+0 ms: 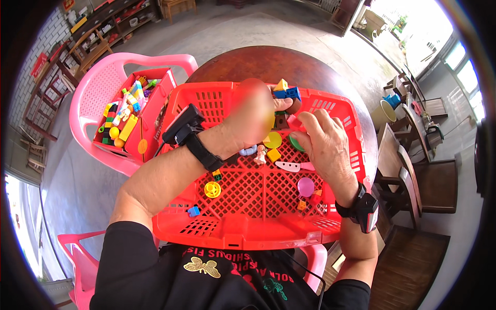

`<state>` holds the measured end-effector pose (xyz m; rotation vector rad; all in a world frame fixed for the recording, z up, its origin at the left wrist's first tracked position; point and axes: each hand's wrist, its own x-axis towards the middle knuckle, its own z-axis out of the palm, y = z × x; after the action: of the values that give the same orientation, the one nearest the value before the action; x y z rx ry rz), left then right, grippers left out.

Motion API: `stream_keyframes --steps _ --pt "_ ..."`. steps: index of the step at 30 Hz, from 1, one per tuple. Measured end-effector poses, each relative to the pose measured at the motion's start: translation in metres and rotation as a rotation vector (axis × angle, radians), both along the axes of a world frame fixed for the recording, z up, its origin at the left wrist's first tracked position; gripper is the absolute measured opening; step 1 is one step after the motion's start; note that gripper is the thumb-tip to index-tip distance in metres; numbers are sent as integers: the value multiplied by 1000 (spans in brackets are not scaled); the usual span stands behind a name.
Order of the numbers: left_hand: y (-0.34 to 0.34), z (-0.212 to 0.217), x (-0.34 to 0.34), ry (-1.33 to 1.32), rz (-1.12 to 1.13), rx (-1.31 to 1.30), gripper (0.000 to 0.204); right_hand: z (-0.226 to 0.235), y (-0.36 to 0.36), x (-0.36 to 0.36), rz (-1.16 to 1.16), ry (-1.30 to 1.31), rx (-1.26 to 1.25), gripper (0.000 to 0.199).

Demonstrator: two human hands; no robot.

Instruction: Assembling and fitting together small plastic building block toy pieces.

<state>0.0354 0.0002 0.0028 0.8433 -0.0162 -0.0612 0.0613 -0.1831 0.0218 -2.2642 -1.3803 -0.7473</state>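
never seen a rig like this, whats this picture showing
There is no machine: these are a person's bare left hand and right hand, with black devices on the wrists. The view comes from a wide head-worn camera looking down, so edges bend. A red plastic lattice basket over a round brown table contains small toys, including a white and pink toy knife. The left hand is at a blue plastic block; the right is beside a green rounded piece. What either grips is unclear.

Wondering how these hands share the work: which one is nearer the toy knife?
Right. The right hand is by the handle of the toy knife; the left hand is farther off, toward the far side of the red basket.
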Motion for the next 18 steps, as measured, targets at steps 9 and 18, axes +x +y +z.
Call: stream_keyframes --steps 9,18 --pt "-4 3 -6 -56 2 91 20 0 3 2 109 -144 -76 15" --pt "-22 -1 -14 -245 181 269 34 -8 7 -2 126 230 102 19"
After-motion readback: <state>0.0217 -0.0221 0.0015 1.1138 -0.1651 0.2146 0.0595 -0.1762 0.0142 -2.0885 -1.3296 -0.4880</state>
